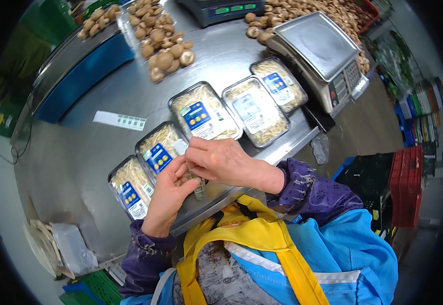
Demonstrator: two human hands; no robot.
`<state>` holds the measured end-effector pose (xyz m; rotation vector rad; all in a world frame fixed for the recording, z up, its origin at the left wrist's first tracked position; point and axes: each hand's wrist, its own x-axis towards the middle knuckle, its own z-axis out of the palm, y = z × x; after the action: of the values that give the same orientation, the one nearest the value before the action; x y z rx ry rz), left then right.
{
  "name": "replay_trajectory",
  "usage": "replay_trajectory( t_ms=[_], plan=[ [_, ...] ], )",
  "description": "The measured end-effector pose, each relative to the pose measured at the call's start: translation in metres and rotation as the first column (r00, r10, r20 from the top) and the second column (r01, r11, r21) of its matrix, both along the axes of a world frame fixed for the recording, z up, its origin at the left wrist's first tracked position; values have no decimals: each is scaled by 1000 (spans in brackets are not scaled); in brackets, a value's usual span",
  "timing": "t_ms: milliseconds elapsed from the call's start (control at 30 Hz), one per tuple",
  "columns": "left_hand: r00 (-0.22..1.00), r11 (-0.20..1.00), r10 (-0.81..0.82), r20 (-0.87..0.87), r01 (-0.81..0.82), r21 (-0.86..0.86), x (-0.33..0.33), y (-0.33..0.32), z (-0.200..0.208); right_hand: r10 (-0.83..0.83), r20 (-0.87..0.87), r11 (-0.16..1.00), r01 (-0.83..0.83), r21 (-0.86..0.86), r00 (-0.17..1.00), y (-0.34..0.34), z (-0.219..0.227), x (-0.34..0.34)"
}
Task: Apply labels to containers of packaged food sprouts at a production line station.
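Note:
Both my hands meet over the table's near edge, fingers pinched around a narrow strip of labels (pixel 199 190). Its printed end hangs below the fingers, while a white end sticks up above them; the middle is hidden. My left hand (pixel 166 190) grips it from the left, and my right hand (pixel 226 160) pinches it from above. Close by lie several black trays of bean sprouts under clear film with blue and white labels: a far-left tray (pixel 131 188), a tray (pixel 159 147) partly behind my fingers, a middle tray (pixel 216 104), a tray (pixel 262 122) and a right tray (pixel 285 81).
Another label strip (pixel 119 121) lies on the steel table (pixel 84 168). Mushrooms (pixel 163 51) in packs and a large mushroom heap (pixel 328 15) are at the back. A scale (pixel 318 46) stands at the right, a dark scale (pixel 221 12) behind. Crates (pixel 407 185) are stacked right.

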<state>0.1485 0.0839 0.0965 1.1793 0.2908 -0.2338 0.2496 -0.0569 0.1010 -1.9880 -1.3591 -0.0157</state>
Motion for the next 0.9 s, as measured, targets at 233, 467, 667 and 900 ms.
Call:
replay_trajectory(
  t_ms=[233,467,667,900],
  plan=[
    [986,986,163,28,-163,18,10,-11,-13,-530,-490,804,594,-30,692,-60,-33,99],
    [987,987,161,1,-161,-2,20,-22,-1,-681,-285,726,569,-386,675,-53,-53,126],
    [990,990,139,11,-140,27,24,-23,4,-627,292,622,689,-372,723,-51,-49,130],
    [995,991,87,-52,-92,-102,29,-23,6,-45,-61,996,50,79,997,-35,7,29]
  ],
)
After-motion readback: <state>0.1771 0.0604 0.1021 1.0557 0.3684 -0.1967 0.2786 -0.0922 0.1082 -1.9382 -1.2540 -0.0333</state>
